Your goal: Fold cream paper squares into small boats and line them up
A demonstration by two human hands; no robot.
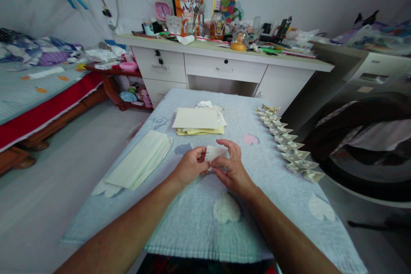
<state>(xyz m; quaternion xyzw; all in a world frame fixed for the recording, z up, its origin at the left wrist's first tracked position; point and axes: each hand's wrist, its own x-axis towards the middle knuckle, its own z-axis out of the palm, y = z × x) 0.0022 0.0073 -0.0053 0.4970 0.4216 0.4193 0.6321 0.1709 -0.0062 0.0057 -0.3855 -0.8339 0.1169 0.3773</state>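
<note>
Over the middle of the cloth-covered table, a small folded piece of white paper (215, 151) is held up between both hands. My left hand (192, 163) pinches its left edge between thumb and fingers. On the other side my right hand (231, 167) grips the lower right of the paper with thumb and fingertip, its index finger raised and curved. A stack of cream and yellow paper sheets (197, 119) lies just beyond the hands. To the left is a pile of long pale green folded paper (139, 158). A row of several folded paper boats (287, 143) runs along the right side.
A blue cloth with heart prints (180, 218) covers the table. Behind it stands a white desk (221, 62) crowded with jars, a snack bag (189, 2) and a pink clock (162, 10). A bed (48, 90) is at left, a front-loading washing machine (369, 90) at right.
</note>
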